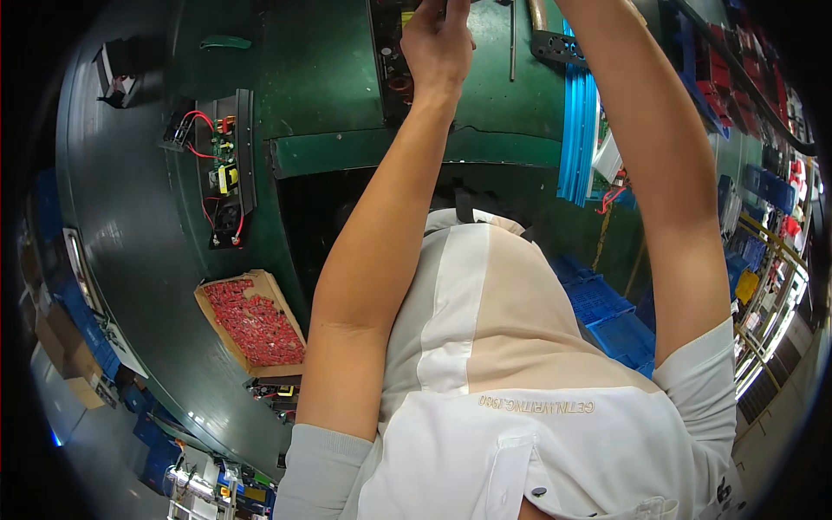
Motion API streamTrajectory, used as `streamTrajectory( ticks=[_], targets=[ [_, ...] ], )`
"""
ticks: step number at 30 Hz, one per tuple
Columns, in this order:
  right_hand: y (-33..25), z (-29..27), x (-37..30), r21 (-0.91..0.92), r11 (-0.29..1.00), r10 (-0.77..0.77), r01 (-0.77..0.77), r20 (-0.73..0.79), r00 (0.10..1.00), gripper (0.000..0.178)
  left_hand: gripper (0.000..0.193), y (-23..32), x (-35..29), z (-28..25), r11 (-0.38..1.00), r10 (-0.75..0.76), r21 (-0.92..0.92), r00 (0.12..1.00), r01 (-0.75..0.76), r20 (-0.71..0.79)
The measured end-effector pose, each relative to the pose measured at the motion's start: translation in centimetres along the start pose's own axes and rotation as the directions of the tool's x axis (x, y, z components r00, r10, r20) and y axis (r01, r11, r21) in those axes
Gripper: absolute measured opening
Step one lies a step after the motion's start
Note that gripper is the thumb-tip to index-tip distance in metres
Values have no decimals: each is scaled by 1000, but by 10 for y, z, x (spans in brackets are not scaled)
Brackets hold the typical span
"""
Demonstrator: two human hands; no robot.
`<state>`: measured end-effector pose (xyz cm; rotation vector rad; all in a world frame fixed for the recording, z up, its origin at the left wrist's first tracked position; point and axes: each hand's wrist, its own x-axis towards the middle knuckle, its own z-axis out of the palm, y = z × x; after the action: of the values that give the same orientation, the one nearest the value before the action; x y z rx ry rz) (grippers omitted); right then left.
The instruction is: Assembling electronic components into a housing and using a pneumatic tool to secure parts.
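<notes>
At the top edge of the head view, my left hand [436, 54] is closed, its fingertips cut off by the frame. A dark object shows between the fingers, too little of it to name. Beneath and beside this hand lies a long black casing [392, 74] with electronic parts inside. My right forearm [637, 95] reaches up past the top edge, so the right hand is out of sight. Close to that forearm are a blue ribbed metal housing [575, 130] and a black plate with holes [556, 47]. A thin metal rod [512, 43] lies between the arms.
To the left, an open circuit assembly [227, 169] with red wires lies near a cardboard box [204, 303] of small red parts. Farther off are a green strip-like object [225, 42] and a black-and-white part [115, 76]. Blue crates [615, 316] stand low at right.
</notes>
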<state>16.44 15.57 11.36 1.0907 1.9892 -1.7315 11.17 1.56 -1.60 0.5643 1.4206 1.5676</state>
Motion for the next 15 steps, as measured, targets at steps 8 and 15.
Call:
streamTrajectory(
  ticks=[8, 15],
  targets=[
    [-12, 13, -10, -115, 992, -65, 57, -67, 996, 78, 22, -4, 4, 1, 965, 244, -116, 966, -234, 82],
    [-11, 23, -15, -167, 978, -141, 125, -92, 986, 72, 22, 0, -2, 18, 900, 201, -385, 978, -204, -49]
  ],
)
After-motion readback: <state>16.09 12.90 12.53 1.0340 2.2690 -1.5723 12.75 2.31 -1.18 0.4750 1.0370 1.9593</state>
